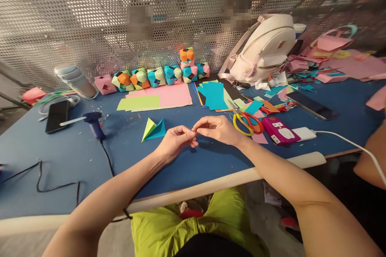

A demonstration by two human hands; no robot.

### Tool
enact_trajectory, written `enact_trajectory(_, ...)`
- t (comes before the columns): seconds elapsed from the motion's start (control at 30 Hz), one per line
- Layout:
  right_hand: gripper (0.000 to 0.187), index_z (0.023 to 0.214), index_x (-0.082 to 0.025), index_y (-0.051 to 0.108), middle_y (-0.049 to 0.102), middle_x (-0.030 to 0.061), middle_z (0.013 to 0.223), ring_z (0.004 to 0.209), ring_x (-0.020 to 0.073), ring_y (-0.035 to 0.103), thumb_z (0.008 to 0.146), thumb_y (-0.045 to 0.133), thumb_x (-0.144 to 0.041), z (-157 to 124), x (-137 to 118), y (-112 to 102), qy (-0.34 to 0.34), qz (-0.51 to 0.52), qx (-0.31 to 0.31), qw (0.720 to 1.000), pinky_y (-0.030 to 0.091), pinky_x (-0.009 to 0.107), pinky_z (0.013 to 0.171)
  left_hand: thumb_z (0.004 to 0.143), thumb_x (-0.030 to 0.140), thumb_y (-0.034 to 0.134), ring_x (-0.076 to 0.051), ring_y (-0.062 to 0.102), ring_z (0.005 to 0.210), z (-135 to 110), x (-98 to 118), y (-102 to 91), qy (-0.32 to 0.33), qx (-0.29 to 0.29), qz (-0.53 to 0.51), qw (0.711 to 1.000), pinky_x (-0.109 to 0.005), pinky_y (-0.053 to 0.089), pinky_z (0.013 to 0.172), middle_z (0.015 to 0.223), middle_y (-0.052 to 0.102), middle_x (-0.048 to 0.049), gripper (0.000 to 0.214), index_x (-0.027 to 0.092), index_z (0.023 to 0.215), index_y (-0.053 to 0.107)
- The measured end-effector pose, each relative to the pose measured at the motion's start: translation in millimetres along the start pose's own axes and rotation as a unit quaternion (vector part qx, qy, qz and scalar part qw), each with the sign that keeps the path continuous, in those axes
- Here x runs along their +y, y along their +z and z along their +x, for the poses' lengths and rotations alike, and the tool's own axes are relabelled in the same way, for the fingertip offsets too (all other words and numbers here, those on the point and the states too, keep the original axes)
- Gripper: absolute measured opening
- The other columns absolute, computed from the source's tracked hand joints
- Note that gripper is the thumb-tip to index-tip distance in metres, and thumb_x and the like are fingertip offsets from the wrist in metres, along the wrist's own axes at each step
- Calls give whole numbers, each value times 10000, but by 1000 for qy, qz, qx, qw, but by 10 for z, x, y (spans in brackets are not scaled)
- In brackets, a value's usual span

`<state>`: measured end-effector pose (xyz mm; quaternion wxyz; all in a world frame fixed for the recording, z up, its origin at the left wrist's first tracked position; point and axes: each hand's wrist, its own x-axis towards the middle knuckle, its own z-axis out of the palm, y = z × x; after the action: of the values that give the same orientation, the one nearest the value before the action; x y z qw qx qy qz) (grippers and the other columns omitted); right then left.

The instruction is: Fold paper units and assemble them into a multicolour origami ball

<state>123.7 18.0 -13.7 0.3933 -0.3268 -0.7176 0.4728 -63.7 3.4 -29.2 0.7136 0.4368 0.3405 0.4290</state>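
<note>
My left hand (178, 141) and my right hand (217, 128) meet fingertip to fingertip above the blue table (193, 168). Both are closed in a pinch, and whatever lies between the fingertips is too small or hidden to make out. Just left of my left hand rests a folded paper piece (154, 129), lime green on one side and blue on the other. Scissors (247, 123) with yellow and orange handles lie to the right of my right hand, beside a magenta power adapter (280, 130).
A glue gun (95, 125) with a black cord and a phone (57, 116) lie at left. Folded paper balls (155, 77) line the back near a tumbler (75, 81). Paper sheets (212, 95), a white backpack (263, 50), paper scraps and another phone (313, 105) occupy the right; someone sits there.
</note>
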Motion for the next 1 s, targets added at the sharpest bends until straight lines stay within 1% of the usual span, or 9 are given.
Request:
enact_trajectory(0.17, 153, 946, -210, 698, 677, 27, 886, 826, 143, 648, 799, 660, -224, -16, -12, -32, -73, -20, -51, 996, 525, 261, 740, 579, 365, 856, -143, 646, 531, -8, 6, 13, -24, -25, -5, 999, -274, 511, 574, 558, 669, -18, 347, 121, 617, 612)
enact_trajectory(0.3, 63, 862, -162, 698, 672, 47, 846, 785, 131, 637, 833, 644, -177, -17, -6, -58, -159, -37, -71, 984, 505, 258, 725, 598, 336, 852, -153, 662, 556, -5, -10, -6, -54, -43, -11, 998, -276, 518, 587, 588, 686, -29, 316, 121, 620, 621)
enact_trajectory(0.37, 47, 829, -152, 678, 664, 51, 845, 793, 126, 635, 844, 634, -162, -25, -12, -60, -179, -39, -79, 980, 501, 252, 734, 604, 333, 850, -158, 670, 571, -5, -16, -16, -71, -56, -15, 996, -272, 517, 593, 599, 695, -41, 315, 120, 625, 620)
enact_trajectory(0.43, 46, 829, -152, 643, 642, 48, 854, 805, 123, 622, 862, 613, -163, -38, -26, -53, -176, -60, -95, 978, 495, 251, 747, 601, 338, 852, -166, 675, 580, -5, -20, -24, -91, -71, -18, 993, -274, 519, 598, 599, 699, -52, 322, 119, 628, 618)
enact_trajectory(0.53, 83, 842, -161, 575, 612, 34, 845, 794, 114, 604, 912, 545, -195, -59, -51, -37, -138, -70, -141, 978, 487, 252, 754, 595, 351, 853, -175, 678, 589, -6, -32, -35, -115, -93, -16, 989, -283, 527, 604, 586, 692, -56, 329, 112, 628, 628)
enact_trajectory(0.67, 138, 864, -173, 526, 627, 26, 826, 767, 111, 622, 961, 455, -241, -72, -70, -26, -69, 3, -184, 980, 494, 254, 737, 594, 360, 852, -181, 679, 601, -9, -54, -53, -108, -119, -29, 987, -290, 534, 612, 547, 663, -36, 331, 111, 601, 634)
enact_trajectory(0.77, 149, 865, -176, 536, 636, 27, 822, 757, 114, 625, 957, 465, -270, -77, -78, -17, -49, 18, -167, 985, 496, 254, 719, 596, 360, 851, -187, 681, 614, -16, -58, -60, -104, -132, -40, 985, -298, 536, 623, 560, 674, -44, 328, 114, 599, 634)
enact_trajectory(0.9, 145, 844, -178, 572, 632, 27, 826, 763, 120, 613, 923, 534, -294, -90, -92, 8, -67, -9, -136, 988, 486, 253, 706, 614, 364, 841, -183, 678, 621, -22, -53, -65, -118, -146, -39, 981, -295, 532, 639, 605, 700, -78, 327, 103, 618, 643)
enact_trajectory(1.0, 182, 845, -179, 562, 607, 23, 812, 740, 118, 587, 934, 509, -329, -86, -104, -14, -35, -9, -127, 991, 471, 252, 683, 641, 332, 824, -197, 686, 645, -12, -48, -73, -126, -145, -46, 980, -297, 527, 634, 647, 713, -82, 280, 111, 696, 661)
